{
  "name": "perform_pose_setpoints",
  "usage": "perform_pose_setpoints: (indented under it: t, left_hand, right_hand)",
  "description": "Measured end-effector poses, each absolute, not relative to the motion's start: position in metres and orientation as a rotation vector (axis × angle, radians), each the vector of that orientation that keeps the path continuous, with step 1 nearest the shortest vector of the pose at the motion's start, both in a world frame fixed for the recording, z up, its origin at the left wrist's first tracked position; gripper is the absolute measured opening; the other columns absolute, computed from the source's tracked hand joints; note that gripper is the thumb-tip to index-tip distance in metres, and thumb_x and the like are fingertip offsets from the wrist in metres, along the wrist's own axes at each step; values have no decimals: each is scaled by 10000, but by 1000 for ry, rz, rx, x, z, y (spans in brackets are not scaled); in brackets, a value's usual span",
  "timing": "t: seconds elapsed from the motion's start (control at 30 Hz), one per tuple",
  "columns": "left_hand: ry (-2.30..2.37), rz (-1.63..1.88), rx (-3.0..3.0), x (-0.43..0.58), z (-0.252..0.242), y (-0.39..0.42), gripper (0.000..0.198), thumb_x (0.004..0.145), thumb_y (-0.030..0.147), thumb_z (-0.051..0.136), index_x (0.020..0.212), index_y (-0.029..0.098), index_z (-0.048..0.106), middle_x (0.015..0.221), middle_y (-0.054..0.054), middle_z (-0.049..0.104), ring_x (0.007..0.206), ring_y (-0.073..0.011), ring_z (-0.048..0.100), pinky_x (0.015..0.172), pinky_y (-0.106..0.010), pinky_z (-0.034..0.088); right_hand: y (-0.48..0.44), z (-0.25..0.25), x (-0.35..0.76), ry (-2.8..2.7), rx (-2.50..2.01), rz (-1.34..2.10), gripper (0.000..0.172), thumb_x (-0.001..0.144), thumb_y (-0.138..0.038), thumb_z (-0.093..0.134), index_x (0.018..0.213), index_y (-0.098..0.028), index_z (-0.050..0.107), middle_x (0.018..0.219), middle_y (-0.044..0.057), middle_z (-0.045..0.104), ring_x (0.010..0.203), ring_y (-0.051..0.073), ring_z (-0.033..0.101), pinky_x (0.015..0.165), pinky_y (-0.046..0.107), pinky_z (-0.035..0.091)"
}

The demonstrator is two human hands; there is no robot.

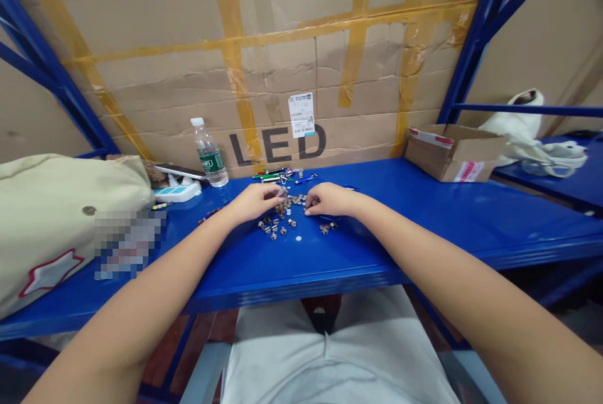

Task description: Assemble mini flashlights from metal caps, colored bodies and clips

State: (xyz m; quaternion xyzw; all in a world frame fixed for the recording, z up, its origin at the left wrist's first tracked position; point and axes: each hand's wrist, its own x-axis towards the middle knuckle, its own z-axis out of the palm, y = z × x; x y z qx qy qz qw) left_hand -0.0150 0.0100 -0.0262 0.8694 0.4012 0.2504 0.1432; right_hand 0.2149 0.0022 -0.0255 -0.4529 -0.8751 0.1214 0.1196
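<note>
The work surface was a blue steel shelf (pixel 377 234) on a rack with blue uprights (pixel 485 33). Behind it stood a large cardboard sheet (pixel 282 58), crossed with yellow tape (pixel 292 33) and printed "LED" in black, with a barcode label (pixel 301 115) stuck just above the lettering. A second blue shelf (pixel 556 171) ran off to the right, and the seated person's pale trousers (pixel 325 354) showed below the front edge.

Other things crowded the shelf: a beige cloth bag (pixel 61 222) slumped across the left end, partly covered by a pixelated patch (pixel 129 244), and an upright plastic water bottle (pixel 210 156) with a green label stood near the back. Beside the bottle lay a phone (pixel 176 171) and a white-and-teal plastic device (pixel 179 191). An open cardboard box (pixel 452 154) sat at the right, with a white cloth bag (pixel 522 134) beyond it, and a cluster of small pens (pixel 277 174) lay along the back.

Small round metal fittings (pixel 287 209) were scattered between the hands, in front of the pens and nothing stood in their way. The left forearm (pixel 155 284) and right forearm (pixel 438 266) angled inward from the lower corners. The left hand (pixel 257 202) had its fingertips pressed together, pinching a small shiny piece (pixel 281 191) — the right hand (pixel 330 198) curled down at the pile's edge, and whether it held anything could not be told.
</note>
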Motion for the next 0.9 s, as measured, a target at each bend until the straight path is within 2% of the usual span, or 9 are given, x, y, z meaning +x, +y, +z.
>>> perform_pose_setpoints:
  t: [0.27,0.53,0.73,0.9]
  left_hand:
    - [1136,697,2501,-14,-26,8,288,798,425,548,886,176,662,782,-7,653,730,-169,575,691,-267,451]
    - [1122,677,2473,-14,-27,9,282,786,413,561,909,182,666,768,1,649,732,-168,571,697,-269,449]
    - [1118,671,2491,-15,-28,10,282,791,411,554,896,175,665,758,6,639,696,-154,554,667,-256,437]
    - [1118,660,2514,-14,-27,9,284,796,416,549,885,170,659,740,10,630,671,-147,542,642,-247,425]
  right_hand:
    - [2,-26,211,-2567,-1294,440,123,769,-214,641,837,-174,735,856,35,736,747,154,647,661,242,454]
    - [6,-28,211,-2610,-1273,374,94,759,-181,638,772,-186,731,823,31,733,749,161,643,670,250,450]
    - [5,-29,212,-2596,-1276,324,147,772,-302,651,818,-192,738,848,35,730,736,166,631,637,258,439]
    - [2,-28,208,-2604,-1287,370,99,767,-224,642,797,-182,727,853,30,732,750,157,633,651,245,443]
